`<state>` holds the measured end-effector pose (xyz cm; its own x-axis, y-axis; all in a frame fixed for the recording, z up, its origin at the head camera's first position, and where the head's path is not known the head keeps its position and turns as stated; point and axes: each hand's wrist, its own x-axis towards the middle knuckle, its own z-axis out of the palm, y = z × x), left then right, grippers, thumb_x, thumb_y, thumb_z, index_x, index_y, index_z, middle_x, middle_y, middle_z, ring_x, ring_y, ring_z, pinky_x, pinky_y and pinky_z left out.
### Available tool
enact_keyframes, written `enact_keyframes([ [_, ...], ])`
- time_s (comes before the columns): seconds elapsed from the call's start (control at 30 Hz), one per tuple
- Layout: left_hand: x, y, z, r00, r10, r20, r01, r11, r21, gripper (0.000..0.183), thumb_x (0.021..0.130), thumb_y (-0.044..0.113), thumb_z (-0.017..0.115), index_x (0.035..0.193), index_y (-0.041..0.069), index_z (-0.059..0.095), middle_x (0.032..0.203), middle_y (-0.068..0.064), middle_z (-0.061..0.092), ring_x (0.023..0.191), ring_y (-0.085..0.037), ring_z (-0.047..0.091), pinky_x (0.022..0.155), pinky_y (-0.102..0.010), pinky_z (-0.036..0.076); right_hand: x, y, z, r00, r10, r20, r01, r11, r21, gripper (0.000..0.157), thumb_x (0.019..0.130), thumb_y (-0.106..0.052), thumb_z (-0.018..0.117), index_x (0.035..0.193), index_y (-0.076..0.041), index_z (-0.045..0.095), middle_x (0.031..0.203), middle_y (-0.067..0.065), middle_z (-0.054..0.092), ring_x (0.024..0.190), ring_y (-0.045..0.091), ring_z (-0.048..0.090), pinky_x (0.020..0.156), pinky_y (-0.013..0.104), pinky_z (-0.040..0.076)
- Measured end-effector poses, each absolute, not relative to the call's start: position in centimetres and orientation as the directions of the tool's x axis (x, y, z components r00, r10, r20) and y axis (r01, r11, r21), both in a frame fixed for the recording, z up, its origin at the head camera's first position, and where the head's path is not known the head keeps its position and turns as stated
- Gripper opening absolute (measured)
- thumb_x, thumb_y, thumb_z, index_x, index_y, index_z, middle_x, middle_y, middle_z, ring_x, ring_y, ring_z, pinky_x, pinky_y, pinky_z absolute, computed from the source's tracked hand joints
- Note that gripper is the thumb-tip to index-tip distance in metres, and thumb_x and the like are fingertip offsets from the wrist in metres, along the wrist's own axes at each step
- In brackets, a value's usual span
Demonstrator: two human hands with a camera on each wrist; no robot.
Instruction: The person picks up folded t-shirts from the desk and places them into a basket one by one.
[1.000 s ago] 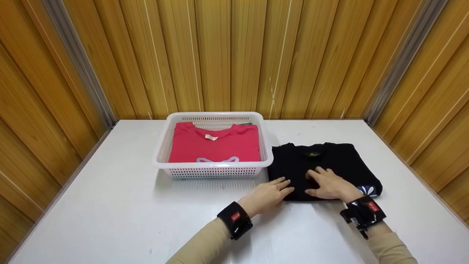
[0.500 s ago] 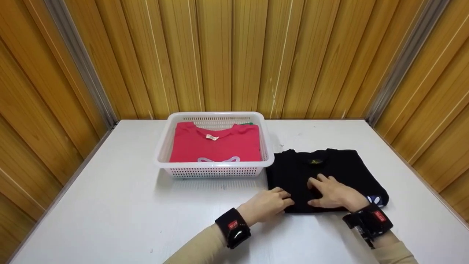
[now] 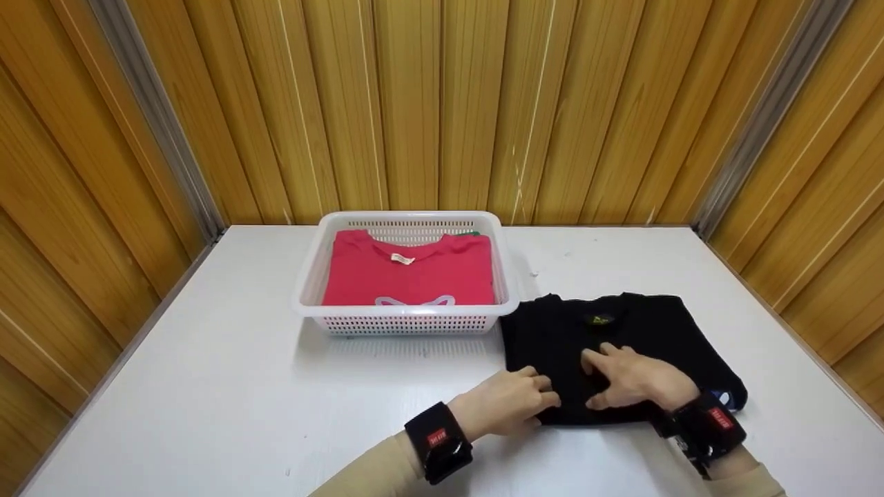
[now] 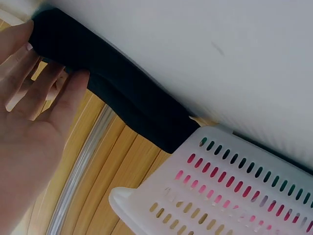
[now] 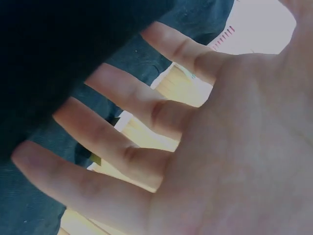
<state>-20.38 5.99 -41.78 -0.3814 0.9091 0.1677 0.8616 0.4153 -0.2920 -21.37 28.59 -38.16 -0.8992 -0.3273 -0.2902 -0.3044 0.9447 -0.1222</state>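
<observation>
A folded black T-shirt [image 3: 545, 335] lies on the white table, its neckline facing away. My left hand [image 3: 507, 402] touches the shirt's near left corner with bent, relaxed fingers. In the left wrist view, the fingertips of this hand [image 4: 36, 125] rest on the shirt's top layer [image 4: 132, 93], and the thumb lies by its near edge. My right hand [image 3: 639, 378] presses spread fingertips onto the shirt's middle, over its near half. The right wrist view shows those long, spread fingers [image 5: 132, 103] against the dark cloth [image 5: 58, 49]. A pale print [image 3: 722, 398] shows at the near right corner.
Left of the shirt stands a white perforated plastic basket [image 3: 407, 310], holding a folded pink T-shirt [image 3: 414, 279] and a bit of green cloth [image 3: 468, 233]. The shirt's far left corner reaches the basket's right side. Wood-patterned panels [image 3: 463, 103] enclose the table's back and sides.
The black T-shirt has slid toward me and slightly right across the table, with both hands moving along on it. My left fingers are more bent than before. The basket stays put.
</observation>
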Motion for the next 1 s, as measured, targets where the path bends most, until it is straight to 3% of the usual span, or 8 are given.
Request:
enact_keyframes([
  [0.33, -19.3, 5.8, -41.4, -0.352, 0.924, 0.153, 0.879, 0.382, -0.287, 0.029, 0.081, 0.039, 0.072, 0.108, 0.029, 0.066, 0.093, 0.011, 0.064, 0.087, -0.008, 0.058, 0.068, -0.014, 0.045, -20.5, 28.3, -38.0, -0.885, -0.324, -0.334, -0.304, 0.946, -0.111, 0.045, 0.069, -0.041, 0.078, 0.097, -0.020, 0.050, 0.102, 0.007, 0.050, 0.096, 0.033, 0.055, 0.073, 0.053, 0.050],
  [0.57, -19.0, 5.6, -40.6, -0.327, 0.939, 0.106, 0.910, 0.344, -0.234, 0.030, 0.079, 0.043, 0.072, 0.105, 0.030, 0.067, 0.095, 0.013, 0.065, 0.084, -0.008, 0.057, 0.062, -0.014, 0.044, -20.0, 28.2, -37.5, -0.862, -0.362, -0.355, -0.334, 0.932, -0.140, 0.045, 0.066, -0.040, 0.080, 0.092, -0.022, 0.048, 0.095, 0.002, 0.050, 0.085, 0.020, 0.052, 0.067, 0.042, 0.047],
  [0.7, -19.3, 5.5, -40.0, -0.349, 0.933, 0.092, 0.917, 0.360, -0.171, 0.028, 0.085, 0.042, 0.067, 0.109, 0.027, 0.067, 0.097, 0.012, 0.065, 0.087, -0.007, 0.059, 0.066, -0.014, 0.048, -20.6, 29.0, -37.2, -0.849, -0.397, -0.350, -0.333, 0.915, -0.229, 0.041, 0.073, -0.043, 0.076, 0.098, -0.021, 0.053, 0.085, -0.002, 0.053, 0.075, 0.013, 0.050, 0.063, 0.032, 0.043],
  [0.83, -19.9, 5.2, -39.9, -0.373, 0.912, 0.170, 0.902, 0.399, -0.167, 0.026, 0.089, 0.037, 0.062, 0.111, 0.024, 0.066, 0.097, 0.009, 0.066, 0.087, -0.007, 0.061, 0.073, -0.015, 0.049, -22.2, 30.8, -37.2, -0.856, -0.441, -0.269, -0.339, 0.873, -0.351, 0.042, 0.083, -0.044, 0.068, 0.108, -0.012, 0.057, 0.075, -0.004, 0.058, 0.065, 0.007, 0.051, 0.059, 0.024, 0.041],
  [1.0, -21.3, 4.9, -40.2, -0.419, 0.863, 0.283, 0.861, 0.476, -0.178, 0.029, 0.090, 0.032, 0.062, 0.115, 0.019, 0.064, 0.105, 0.004, 0.065, 0.091, -0.012, 0.058, 0.079, -0.018, 0.048, -24.6, 34.2, -37.4, -0.914, -0.405, 0.008, -0.378, 0.847, -0.374, 0.036, 0.088, -0.031, 0.066, 0.109, -0.003, 0.058, 0.078, 0.001, 0.065, 0.068, 0.008, 0.057, 0.062, 0.025, 0.045],
])
